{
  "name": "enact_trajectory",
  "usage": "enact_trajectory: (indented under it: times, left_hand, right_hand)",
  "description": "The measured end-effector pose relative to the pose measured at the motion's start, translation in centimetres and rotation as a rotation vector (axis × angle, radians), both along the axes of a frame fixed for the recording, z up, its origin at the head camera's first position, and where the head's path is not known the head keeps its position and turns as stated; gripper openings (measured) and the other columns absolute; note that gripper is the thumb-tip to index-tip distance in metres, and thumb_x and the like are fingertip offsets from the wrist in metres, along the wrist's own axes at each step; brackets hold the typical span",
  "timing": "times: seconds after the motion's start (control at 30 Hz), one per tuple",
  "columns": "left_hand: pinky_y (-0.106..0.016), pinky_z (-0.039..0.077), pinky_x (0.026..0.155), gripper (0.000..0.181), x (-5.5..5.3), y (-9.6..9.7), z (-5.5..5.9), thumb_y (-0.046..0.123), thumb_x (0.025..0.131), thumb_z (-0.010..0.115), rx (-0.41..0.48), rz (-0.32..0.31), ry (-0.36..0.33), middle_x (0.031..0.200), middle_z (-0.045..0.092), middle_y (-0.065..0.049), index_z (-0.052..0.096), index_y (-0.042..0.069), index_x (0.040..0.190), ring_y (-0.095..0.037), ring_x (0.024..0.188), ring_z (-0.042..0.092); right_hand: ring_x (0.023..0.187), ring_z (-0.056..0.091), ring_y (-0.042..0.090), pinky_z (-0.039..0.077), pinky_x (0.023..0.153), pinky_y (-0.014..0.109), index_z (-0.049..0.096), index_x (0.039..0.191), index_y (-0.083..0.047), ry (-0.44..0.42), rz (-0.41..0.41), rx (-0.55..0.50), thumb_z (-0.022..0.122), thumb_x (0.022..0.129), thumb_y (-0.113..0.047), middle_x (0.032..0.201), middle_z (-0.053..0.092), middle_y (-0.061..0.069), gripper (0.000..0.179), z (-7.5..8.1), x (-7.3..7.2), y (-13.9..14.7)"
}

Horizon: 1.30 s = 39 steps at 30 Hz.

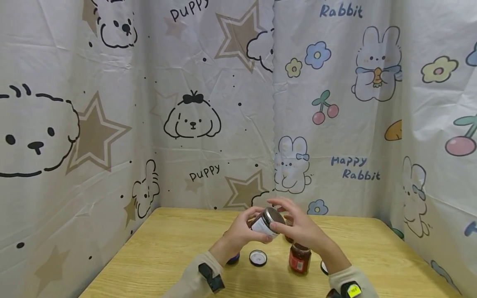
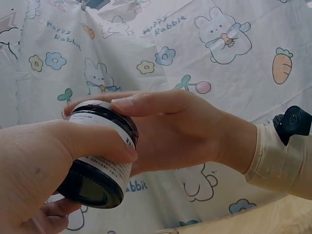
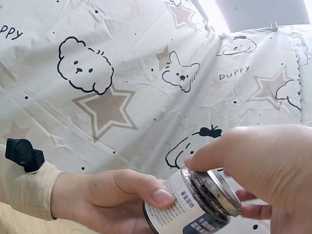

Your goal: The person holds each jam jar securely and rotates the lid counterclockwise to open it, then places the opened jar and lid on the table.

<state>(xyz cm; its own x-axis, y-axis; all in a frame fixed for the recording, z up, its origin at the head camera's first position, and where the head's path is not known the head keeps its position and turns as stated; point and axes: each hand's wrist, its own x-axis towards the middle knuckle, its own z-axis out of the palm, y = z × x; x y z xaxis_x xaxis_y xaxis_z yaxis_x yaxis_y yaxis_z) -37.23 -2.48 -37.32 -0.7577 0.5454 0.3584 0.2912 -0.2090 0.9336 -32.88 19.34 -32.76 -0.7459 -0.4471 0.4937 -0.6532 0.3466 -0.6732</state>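
Note:
My left hand (image 1: 238,231) grips a small glass jar (image 3: 175,212) with a white and blue label and dark contents, holding it tilted above the table. At the jar's top, my right hand (image 1: 299,225) pinches the silver-rimmed lid (image 3: 223,192) between thumb and fingers. Dark smears show on the glass neck just below that lid in the right wrist view. The left wrist view shows the jar's dark base (image 2: 90,185) facing down, with the left thumb across the label.
On the wooden table (image 1: 167,240) a red-labelled jar (image 1: 299,260) stands under the right hand, with another jar (image 1: 289,239) partly hidden behind. An upturned lid (image 1: 258,258) lies to its left. A second lid (image 1: 324,267) and a dark purple-blue object (image 1: 234,259) are partly covered by the wrists.

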Motion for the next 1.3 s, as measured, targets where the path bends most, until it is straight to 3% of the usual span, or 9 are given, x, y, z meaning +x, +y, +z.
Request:
enact_trajectory:
  times: [0.13, 0.27, 0.5, 0.63, 0.8, 0.9, 1.0, 1.2, 1.3]
  left_hand:
    - [-0.042, 0.059, 0.081, 0.063, 0.0, -0.1, -0.1, 0.002, 0.078, 0.084, 0.013, 0.007, 0.002, 0.127, 0.059, -0.014, 0.061, 0.011, 0.136, -0.027, 0.107, 0.064]
    - [-0.041, 0.058, 0.081, 0.063, 0.0, -0.1, -0.2, 0.0, 0.077, 0.083, 0.027, 0.015, 0.01, 0.125, 0.06, -0.014, 0.061, 0.009, 0.135, -0.027, 0.106, 0.064]
    - [-0.041, 0.057, 0.081, 0.062, 0.0, -0.2, -0.2, -0.001, 0.078, 0.083, 0.034, 0.027, 0.001, 0.125, 0.061, -0.014, 0.061, 0.008, 0.135, -0.029, 0.108, 0.064]
    - [-0.041, 0.056, 0.082, 0.062, 0.0, -0.3, -0.1, -0.001, 0.078, 0.083, 0.033, 0.035, 0.002, 0.126, 0.061, -0.014, 0.06, 0.006, 0.135, -0.029, 0.109, 0.064]
    - [-0.042, 0.057, 0.083, 0.062, -0.1, -0.3, -0.2, 0.0, 0.078, 0.084, 0.031, 0.038, 0.0, 0.125, 0.061, -0.014, 0.061, 0.009, 0.135, -0.029, 0.108, 0.064]
    - [-0.042, 0.058, 0.083, 0.061, -0.3, -0.2, -0.3, 0.002, 0.077, 0.085, 0.029, 0.04, -0.004, 0.124, 0.062, -0.013, 0.062, 0.012, 0.133, -0.029, 0.109, 0.064]
    - [-0.043, 0.058, 0.084, 0.062, -0.3, -0.1, -0.2, 0.001, 0.076, 0.085, 0.032, 0.041, -0.003, 0.124, 0.062, -0.013, 0.062, 0.013, 0.133, -0.03, 0.11, 0.064]
    - [-0.044, 0.057, 0.084, 0.063, -0.2, -0.2, 0.0, -0.001, 0.076, 0.083, 0.045, 0.048, 0.005, 0.125, 0.061, -0.014, 0.062, 0.013, 0.134, -0.03, 0.111, 0.063]
    - [-0.043, 0.057, 0.084, 0.062, -0.3, -0.3, 0.0, 0.0, 0.077, 0.084, 0.045, 0.048, 0.008, 0.125, 0.061, -0.014, 0.062, 0.012, 0.133, -0.03, 0.111, 0.063]
  right_hand:
    - [0.121, 0.05, 0.032, 0.042, 0.104, 0.065, 0.056, 0.147, -0.014, -0.058, -0.031, 0.033, 0.071, 0.1, -0.027, 0.138, 0.053, 0.011, 0.051, 0.2, 0.2, 0.3]
    - [0.131, 0.049, 0.037, 0.034, 0.106, 0.072, 0.054, 0.149, -0.012, -0.054, 0.0, 0.039, 0.07, 0.101, -0.025, 0.145, 0.052, 0.012, 0.053, 0.2, 0.3, 0.5]
    - [0.145, 0.032, 0.047, 0.034, 0.104, 0.074, 0.056, 0.147, -0.011, -0.032, 0.109, 0.0, 0.061, 0.095, 0.004, 0.161, 0.035, 0.015, 0.055, 0.2, 0.3, 0.6]
    - [0.14, 0.036, 0.047, 0.034, 0.104, 0.074, 0.06, 0.143, -0.014, -0.026, 0.079, -0.013, 0.06, 0.092, 0.006, 0.157, 0.036, 0.014, 0.055, 0.2, 0.4, 0.3]
    - [0.127, 0.05, 0.037, 0.037, 0.102, 0.074, 0.064, 0.135, -0.018, 0.028, -0.012, -0.009, 0.068, 0.1, -0.017, 0.14, 0.055, 0.009, 0.035, 0.0, 0.5, -0.5]
    - [0.122, 0.056, 0.031, 0.039, 0.1, 0.072, 0.065, 0.13, -0.021, 0.097, -0.116, 0.007, 0.072, 0.1, -0.03, 0.133, 0.061, 0.002, 0.033, -0.2, 0.2, -1.2]
    - [0.123, 0.058, 0.031, 0.04, 0.101, 0.07, 0.065, 0.131, -0.021, 0.135, -0.165, 0.007, 0.074, 0.098, -0.03, 0.131, 0.063, 0.0, 0.035, -0.4, 0.0, -1.5]
    - [0.136, 0.049, 0.036, 0.033, 0.105, 0.074, 0.057, 0.145, -0.018, 0.125, -0.073, -0.003, 0.072, 0.099, -0.018, 0.144, 0.058, 0.007, 0.048, -0.2, 0.2, -1.3]
    - [0.137, 0.047, 0.038, 0.036, 0.106, 0.069, 0.053, 0.149, -0.013, 0.141, -0.044, 0.005, 0.07, 0.1, -0.016, 0.149, 0.053, 0.012, 0.052, -0.2, 0.2, -1.3]
